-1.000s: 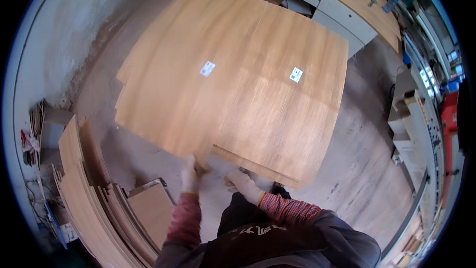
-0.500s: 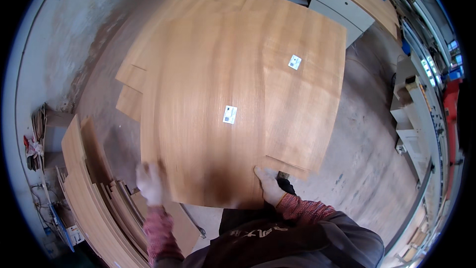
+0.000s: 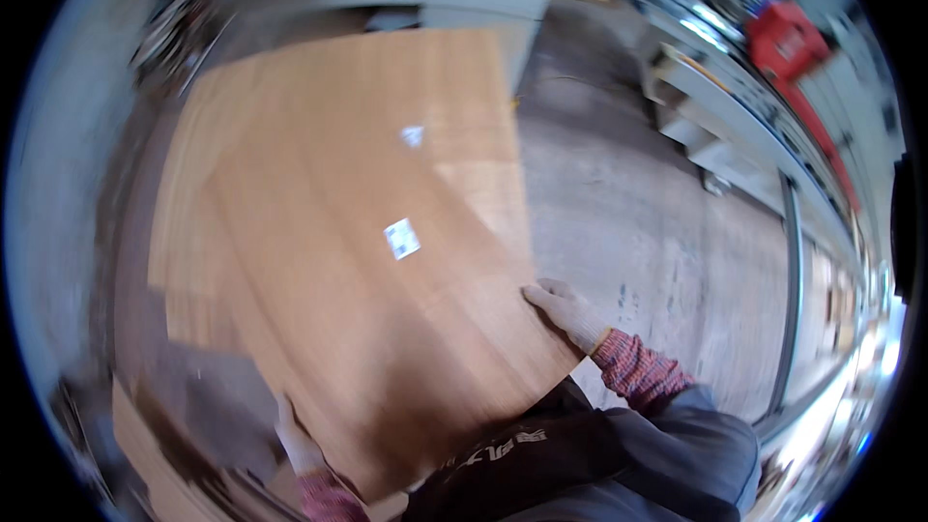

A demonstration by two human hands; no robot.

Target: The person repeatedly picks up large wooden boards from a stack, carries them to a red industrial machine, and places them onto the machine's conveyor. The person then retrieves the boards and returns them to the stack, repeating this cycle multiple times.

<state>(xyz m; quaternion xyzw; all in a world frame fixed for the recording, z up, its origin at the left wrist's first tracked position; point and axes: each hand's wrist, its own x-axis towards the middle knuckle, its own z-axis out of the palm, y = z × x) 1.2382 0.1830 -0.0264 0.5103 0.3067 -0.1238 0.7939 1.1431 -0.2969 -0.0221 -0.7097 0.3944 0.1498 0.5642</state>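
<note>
Wooden thin brown veneer sheet (image 3: 367, 261) clamped at its near edge by gloved left hand (image 3: 302, 445) and right hand (image 3: 570, 314), both grips closed on it.

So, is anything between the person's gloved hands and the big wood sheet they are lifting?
No. The right hand lies on the sheet's right edge and the left hand grips its lower left edge. Nothing visible sits between either hand and the sheet.
</note>
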